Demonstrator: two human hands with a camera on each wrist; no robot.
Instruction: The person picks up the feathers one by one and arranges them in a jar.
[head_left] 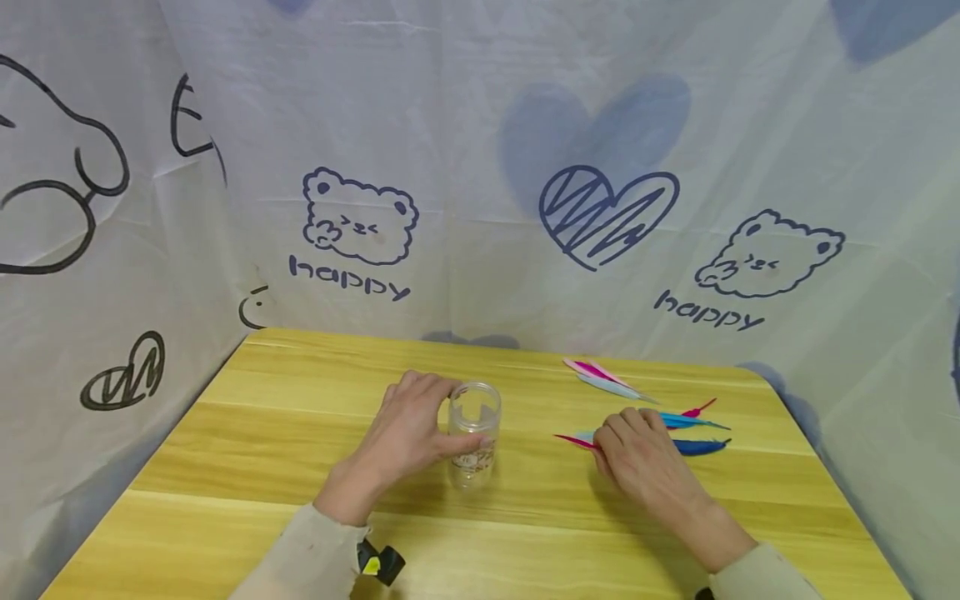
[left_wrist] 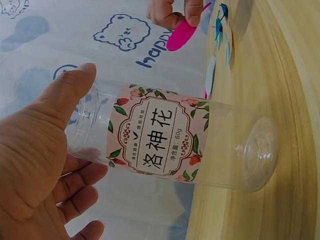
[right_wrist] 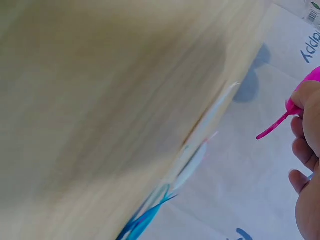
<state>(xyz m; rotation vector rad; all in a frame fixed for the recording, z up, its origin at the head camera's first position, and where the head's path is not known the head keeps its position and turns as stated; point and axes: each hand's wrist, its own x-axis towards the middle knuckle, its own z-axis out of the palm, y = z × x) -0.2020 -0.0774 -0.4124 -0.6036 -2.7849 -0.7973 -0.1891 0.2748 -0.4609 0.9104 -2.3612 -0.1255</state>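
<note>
Watching remotely, I see the left hand curled round the upper part of the clear jar — upright on the wood-grain table — while the right hand, to the jar's right, pinches a bright pink feather near some blue feathers.

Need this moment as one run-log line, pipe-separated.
left hand: holds clear labelled jar, upright | right hand: pinches magenta feather | table: more feathers, right of jar
</note>
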